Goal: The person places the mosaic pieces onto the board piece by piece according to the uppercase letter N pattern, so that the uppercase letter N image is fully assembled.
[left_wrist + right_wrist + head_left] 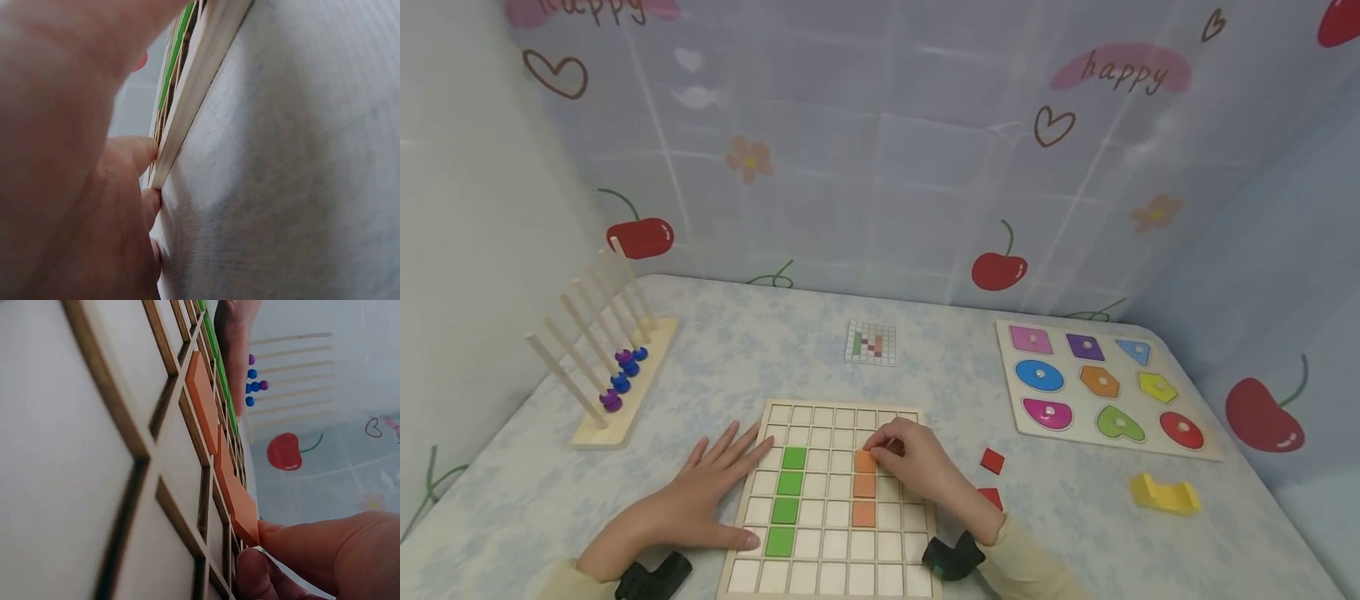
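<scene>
The left hand [700, 493], fingers apart, touches the grid board's [809, 542] left edge; four green tiles [786, 509] and two orange tiles [864, 486] sit inside. Right of it, red tiles [992, 461] seem left to place. The right hand [913, 460] pinches a third orange tile [863, 462] on the board.

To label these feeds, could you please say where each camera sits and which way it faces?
Head: on the head, facing forward and down at the grid board; left hand and right hand show.
Left wrist: worn there, facing the board's edge; left hand shows.
Right wrist: worn there, facing low across the board; both hands show.
Head and right wrist share the orange tiles.
</scene>
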Motion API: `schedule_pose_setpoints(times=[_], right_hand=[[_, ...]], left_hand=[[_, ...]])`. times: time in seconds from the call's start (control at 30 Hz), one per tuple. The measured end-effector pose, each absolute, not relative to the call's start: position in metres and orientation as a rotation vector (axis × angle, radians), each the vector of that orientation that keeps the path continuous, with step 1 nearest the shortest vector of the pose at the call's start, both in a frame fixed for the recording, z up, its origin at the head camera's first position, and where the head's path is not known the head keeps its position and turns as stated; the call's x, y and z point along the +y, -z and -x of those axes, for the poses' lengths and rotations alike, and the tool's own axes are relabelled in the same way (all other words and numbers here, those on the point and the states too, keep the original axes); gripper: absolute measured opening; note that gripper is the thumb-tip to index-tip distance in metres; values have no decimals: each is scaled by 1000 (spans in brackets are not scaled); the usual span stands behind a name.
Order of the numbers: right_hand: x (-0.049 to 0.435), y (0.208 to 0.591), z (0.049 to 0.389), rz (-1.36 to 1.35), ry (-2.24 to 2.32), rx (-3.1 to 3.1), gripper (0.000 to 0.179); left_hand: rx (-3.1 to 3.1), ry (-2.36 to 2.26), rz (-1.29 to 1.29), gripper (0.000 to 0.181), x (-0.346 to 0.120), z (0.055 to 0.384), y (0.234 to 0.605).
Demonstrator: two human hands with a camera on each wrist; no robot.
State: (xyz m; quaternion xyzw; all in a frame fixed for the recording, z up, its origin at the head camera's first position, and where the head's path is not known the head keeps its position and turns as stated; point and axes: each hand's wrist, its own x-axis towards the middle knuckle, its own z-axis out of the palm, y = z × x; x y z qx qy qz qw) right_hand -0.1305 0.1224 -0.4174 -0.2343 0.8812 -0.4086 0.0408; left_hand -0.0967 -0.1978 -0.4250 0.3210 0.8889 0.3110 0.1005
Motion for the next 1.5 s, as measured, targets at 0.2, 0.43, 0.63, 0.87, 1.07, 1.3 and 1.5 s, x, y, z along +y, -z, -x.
schedule_pose_setpoints(times=[0.2,0.43,0.63,0.87,1.07,1.3,1.5], right_hand=[[132,410,131,716,1231,2705,12],[176,388,131,528,1309,2776,14],[224,396,120,227,1280,2871,13],[251,411,111,79,1087,2932,21],[251,416,110,139,1004,2984,24],[250,417,109,133,944,3006,24],[253,408,108,153,1019,2934,13]], left_hand=[[2621,-903,-950,100,-195,97,425],[2621,-885,-924,101,-195,99,424],[2614,-893,-905,101,-199,95,424],[2640,-874,-912,101,-199,96,426],[2651,-844,-918,103,-198,98,423],[2634,-856,-924,103,-195,99,422],[2644,-862,-911,104,-196,96,423]])
